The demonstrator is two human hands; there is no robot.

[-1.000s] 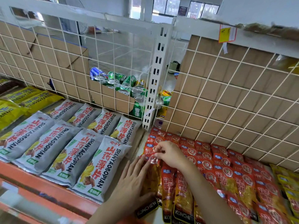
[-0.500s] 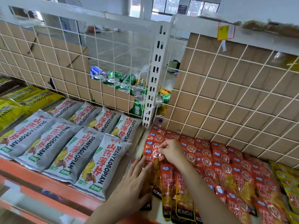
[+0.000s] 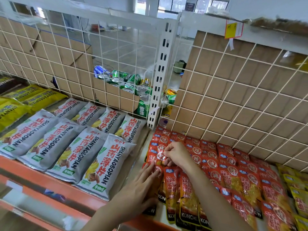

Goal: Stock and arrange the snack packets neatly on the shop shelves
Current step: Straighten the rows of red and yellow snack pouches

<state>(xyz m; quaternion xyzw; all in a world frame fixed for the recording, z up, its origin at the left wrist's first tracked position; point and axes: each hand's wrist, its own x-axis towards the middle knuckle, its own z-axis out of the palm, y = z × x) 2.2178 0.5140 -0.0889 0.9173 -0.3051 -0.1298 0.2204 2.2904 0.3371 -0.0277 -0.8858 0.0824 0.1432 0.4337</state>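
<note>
Here, shelf (image 3: 146, 140) holds red packets (image 3: 233, 172); left hand (image 3: 141, 189) flat on them, right hand (image 3: 176, 154) pinches one; box (image 3: 123, 100) behind holds cans (image 3: 133, 80).

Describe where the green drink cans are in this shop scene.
In the head view, the green drink cans sit centre frame behind the wire grid, in a cardboard box beside the white slotted upright, beyond the grey snack packets.

On the shelf (image 3: 148, 139), the left hand (image 3: 141, 185) lies flat on a red snack packet (image 3: 171, 184) while the right hand (image 3: 176, 154) pinches another packet's top beside grey packets (image 3: 103, 164).
</note>
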